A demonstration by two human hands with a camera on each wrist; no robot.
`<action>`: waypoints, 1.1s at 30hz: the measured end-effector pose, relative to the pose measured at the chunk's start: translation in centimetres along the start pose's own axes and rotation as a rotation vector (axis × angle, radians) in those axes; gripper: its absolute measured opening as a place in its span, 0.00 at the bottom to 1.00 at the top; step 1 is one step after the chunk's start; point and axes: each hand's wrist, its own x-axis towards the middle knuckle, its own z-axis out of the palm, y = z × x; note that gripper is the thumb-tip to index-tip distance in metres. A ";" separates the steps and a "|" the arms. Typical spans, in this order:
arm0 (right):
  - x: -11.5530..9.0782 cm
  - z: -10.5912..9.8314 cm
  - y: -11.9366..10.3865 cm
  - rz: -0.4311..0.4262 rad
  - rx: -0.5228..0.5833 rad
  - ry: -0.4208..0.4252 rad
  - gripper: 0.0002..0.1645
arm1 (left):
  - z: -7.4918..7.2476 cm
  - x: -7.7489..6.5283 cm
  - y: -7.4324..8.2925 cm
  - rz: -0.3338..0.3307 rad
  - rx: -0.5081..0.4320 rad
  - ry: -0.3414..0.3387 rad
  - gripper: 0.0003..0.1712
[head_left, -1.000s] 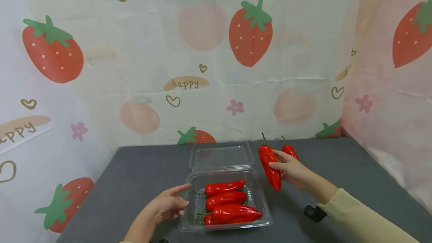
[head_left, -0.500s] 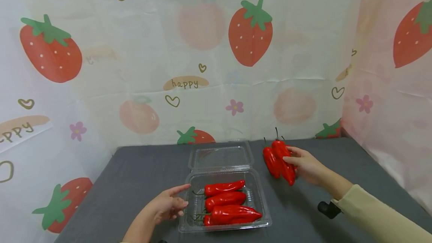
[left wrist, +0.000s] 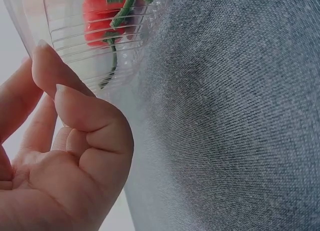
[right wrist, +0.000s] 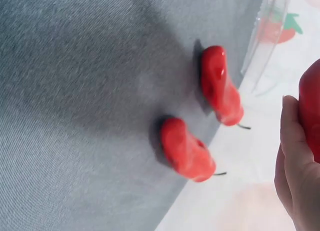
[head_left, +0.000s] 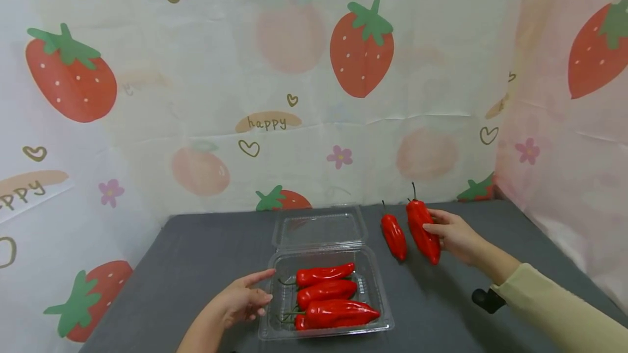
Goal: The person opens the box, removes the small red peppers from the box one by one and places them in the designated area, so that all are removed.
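Observation:
My right hand holds a glossy long red pepper by its side, stem up, above the grey table. Two more red peppers lie below: the left one and another, both seen in the right wrist view. In the head view that second one is hidden almost wholly behind the held pepper. A clear plastic clamshell box holds several red peppers, stems pointing left. At the box's left rim is my left hand, index finger stretched to the edge and the other fingers loosely bent.
The box's clear lid lies folded back behind it. Fabric walls printed with strawberries stand along the back and sides of the grey tabletop. A black strap piece shows beneath the right sleeve.
My right hand has carried the held pepper to the right, away from the box, uncovering the left loose pepper on the table. My left hand stays at the box's rim.

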 end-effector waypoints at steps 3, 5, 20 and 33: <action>0.2 -0.6 0.3 0.007 -0.009 0.024 0.40 | 0.0 0.0 0.0 -0.001 -0.003 0.002 0.39; 0.2 -1.0 0.5 0.011 -0.021 0.039 0.40 | 0.0 0.1 0.0 -0.002 -0.004 0.000 0.39; 0.6 -2.6 1.6 0.029 -0.071 0.098 0.38 | 0.1 0.1 -0.2 -0.004 -0.007 0.009 0.39; 1.3 -3.6 2.7 0.081 -0.088 0.205 0.39 | 0.0 0.2 -0.2 -0.002 -0.019 -0.005 0.38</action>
